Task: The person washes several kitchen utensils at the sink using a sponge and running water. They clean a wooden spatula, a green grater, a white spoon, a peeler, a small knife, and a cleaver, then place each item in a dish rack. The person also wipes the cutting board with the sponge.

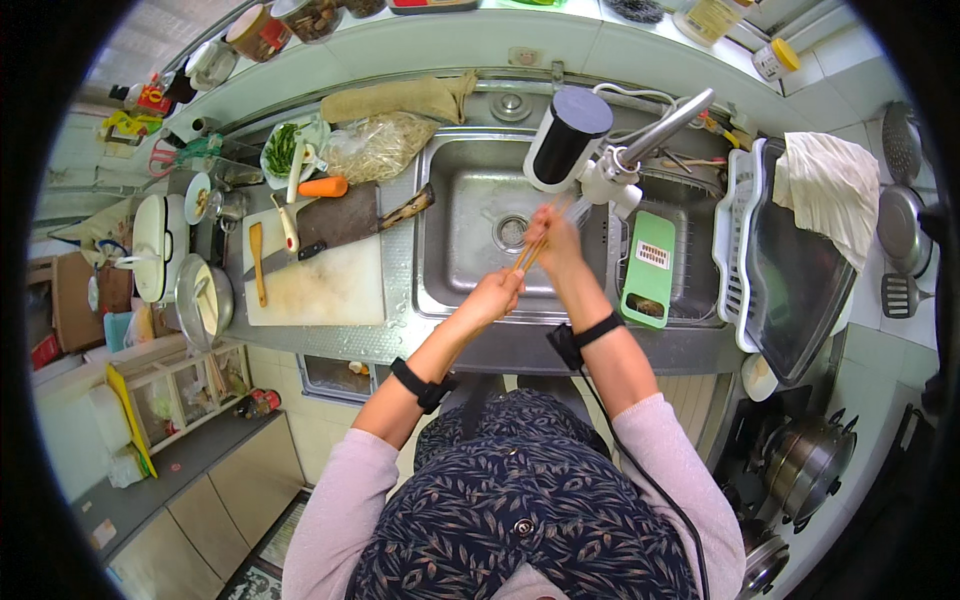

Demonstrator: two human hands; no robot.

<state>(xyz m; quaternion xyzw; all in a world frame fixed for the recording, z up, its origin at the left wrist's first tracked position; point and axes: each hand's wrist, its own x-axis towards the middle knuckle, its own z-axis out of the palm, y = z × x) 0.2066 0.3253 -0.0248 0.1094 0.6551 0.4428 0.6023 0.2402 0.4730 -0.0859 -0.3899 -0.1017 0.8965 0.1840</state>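
Note:
Over the steel sink basin my left hand grips the near ends of a pair of wooden chopsticks. Farther up the sticks, my right hand is closed around them, slightly blurred. Water from the faucet runs beside my right hand. The sink drain lies just left of the right hand. A white and black cylindrical unit on the faucet hangs above both hands.
Left of the sink, a white cutting board bears a cleaver, a knife, a peeler and a wooden spatula. A carrot lies behind. Right, a green grater spans the second basin beside a white dish rack.

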